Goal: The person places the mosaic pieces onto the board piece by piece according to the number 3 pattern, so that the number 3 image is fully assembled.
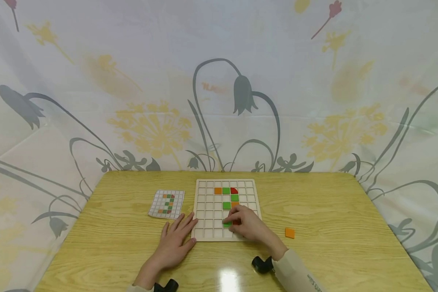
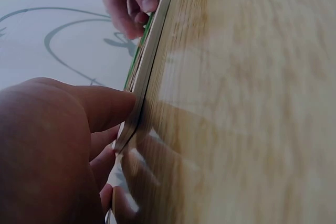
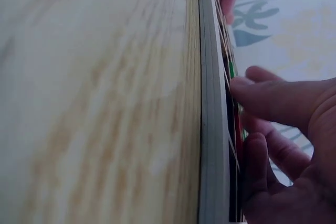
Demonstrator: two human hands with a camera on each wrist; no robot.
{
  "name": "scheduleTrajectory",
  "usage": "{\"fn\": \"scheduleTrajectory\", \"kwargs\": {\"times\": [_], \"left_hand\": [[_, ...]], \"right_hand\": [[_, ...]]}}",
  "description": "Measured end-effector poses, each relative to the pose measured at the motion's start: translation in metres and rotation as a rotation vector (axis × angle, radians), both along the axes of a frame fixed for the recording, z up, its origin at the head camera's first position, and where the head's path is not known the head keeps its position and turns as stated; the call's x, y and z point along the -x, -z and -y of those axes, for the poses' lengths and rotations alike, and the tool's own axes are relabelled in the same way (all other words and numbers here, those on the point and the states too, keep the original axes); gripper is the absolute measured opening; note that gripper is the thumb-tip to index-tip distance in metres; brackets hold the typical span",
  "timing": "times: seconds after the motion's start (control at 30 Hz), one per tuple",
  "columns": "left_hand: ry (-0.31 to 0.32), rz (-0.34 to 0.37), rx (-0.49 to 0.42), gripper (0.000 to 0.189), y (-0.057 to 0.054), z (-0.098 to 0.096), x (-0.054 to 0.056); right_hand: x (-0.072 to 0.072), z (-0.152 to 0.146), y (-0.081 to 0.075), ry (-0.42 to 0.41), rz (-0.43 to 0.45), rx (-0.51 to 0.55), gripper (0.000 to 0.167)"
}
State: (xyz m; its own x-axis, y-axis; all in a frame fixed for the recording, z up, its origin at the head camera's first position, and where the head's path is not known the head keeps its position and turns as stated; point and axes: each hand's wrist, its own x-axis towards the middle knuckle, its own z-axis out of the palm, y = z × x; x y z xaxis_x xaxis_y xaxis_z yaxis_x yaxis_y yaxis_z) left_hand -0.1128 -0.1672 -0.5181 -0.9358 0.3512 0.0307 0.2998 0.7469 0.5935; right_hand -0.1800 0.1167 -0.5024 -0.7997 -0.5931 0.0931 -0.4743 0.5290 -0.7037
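Note:
A pale wooden grid board (image 1: 207, 232) lies on the table. My left hand (image 1: 174, 242) is spread beside its lower left corner, fingertips at the edge; in the left wrist view the thumb touches the board's side. My right hand (image 1: 251, 224) is over the lower right part of the board, thumb and index finger pinching a square green tile (image 1: 226, 225) at a cell in a lower row. Above it sit an orange tile (image 1: 217, 191), several green tiles (image 1: 226, 190) and a red quarter-round tile (image 1: 234, 190). Another red piece is mostly hidden under my right hand.
Left of the board lies a paper card (image 1: 157, 205) printed with a coloured grid pattern. A loose orange square tile (image 1: 290, 232) lies on the wooden table (image 1: 332, 227) to the right. Behind the table hangs a flower-printed cloth (image 1: 219, 129).

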Motion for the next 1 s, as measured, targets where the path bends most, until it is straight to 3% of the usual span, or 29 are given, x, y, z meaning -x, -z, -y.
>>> {"fn": "scheduleTrajectory", "kwargs": {"times": [0.5,1.0], "left_hand": [[0.001,0.007,0.006,0.053,-0.005,-0.001,-0.001],[0.005,0.016,0.001,0.054,-0.004,-0.001,-0.001]], "right_hand": [[0.01,-0.021,-0.008,0.071,0.039,0.164,0.021],[0.008,-0.074,-0.015,0.217,0.01,0.109,0.021]]}}
